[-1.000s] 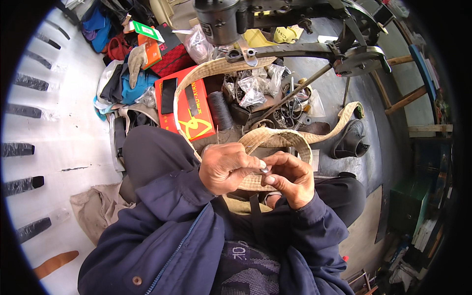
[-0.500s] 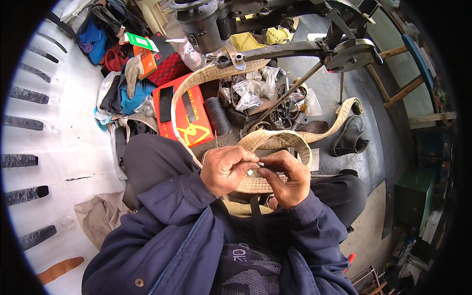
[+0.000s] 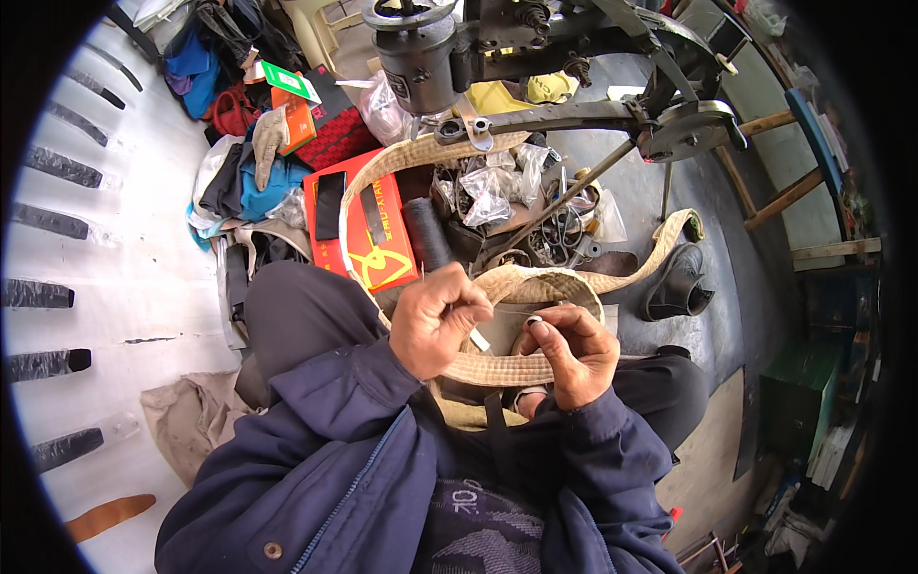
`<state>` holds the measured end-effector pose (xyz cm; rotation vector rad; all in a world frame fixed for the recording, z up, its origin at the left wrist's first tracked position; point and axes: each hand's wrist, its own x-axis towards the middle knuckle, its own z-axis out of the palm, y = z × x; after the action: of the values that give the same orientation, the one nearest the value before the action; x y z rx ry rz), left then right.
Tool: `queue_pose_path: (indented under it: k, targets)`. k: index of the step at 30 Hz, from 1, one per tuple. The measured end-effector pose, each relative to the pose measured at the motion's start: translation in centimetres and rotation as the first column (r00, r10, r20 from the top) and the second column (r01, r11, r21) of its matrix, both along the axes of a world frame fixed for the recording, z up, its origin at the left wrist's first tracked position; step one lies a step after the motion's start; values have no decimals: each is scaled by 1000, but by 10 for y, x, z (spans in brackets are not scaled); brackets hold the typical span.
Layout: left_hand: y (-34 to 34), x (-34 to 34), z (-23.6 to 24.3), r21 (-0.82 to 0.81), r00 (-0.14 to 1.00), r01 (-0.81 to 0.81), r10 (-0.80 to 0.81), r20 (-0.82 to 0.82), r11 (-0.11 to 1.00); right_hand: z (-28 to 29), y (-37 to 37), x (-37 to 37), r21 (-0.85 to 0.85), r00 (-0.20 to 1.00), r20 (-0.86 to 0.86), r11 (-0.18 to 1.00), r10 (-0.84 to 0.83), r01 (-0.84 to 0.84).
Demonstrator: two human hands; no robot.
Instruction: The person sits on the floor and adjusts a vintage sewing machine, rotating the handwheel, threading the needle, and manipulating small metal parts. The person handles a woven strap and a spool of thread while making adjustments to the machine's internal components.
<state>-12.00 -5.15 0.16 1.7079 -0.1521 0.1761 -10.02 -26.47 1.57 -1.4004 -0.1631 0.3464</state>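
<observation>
My left hand [image 3: 435, 323] is closed, thumb pressed to its forefinger; anything inside is too small or hidden to make out. Just below its fingertips shows a narrow white piece [image 3: 480, 340]. To the right, my right hand [image 3: 579, 359] pinches a small white piece [image 3: 535, 320] with a dark edge between thumb and forefinger. A long tan stitched fabric strap [image 3: 502, 369] loops around and beneath both hands over my lap. One stretch of it arcs up to the left, and another runs off to the right.
A black machine [image 3: 416, 62] with a long arm stands ahead. Beyond my lap lie a red box [image 3: 387, 251], a phone [image 3: 329, 206], a black thread spool [image 3: 426, 234], scissors [image 3: 562, 227] and plastic bags [image 3: 490, 196]. A black shoe [image 3: 677, 284] sits at right.
My hands, which met at their fingertips, have moved apart. The left shifted slightly left and the right slightly right, the small white piece staying in the right. The view has tilted slightly.
</observation>
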Motion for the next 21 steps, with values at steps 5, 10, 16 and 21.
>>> queue_pose_path:
  k: [5, 10, 16, 21]
  targets:
    - [-1, 3, -5, -698, 960, 53, -230, -162, 714, -4, 1, -1, -105, 999, 31, 994, 8, -5]
    - [-6, -2, 2, -873, 887, 145, -451, -94, 466, -8, 0, 0, -293, 964, 254, 956, 73, 5]
    - [-5, 3, 4, -721, 897, 231, -430, -102, 653, -8, 2, 0, -288, 965, 253, 958, 74, 2]
    - [-12, -4, 12, -594, 903, 197, -380, -200, 780, -9, 6, -2, -115, 994, 110, 993, 5, 8]
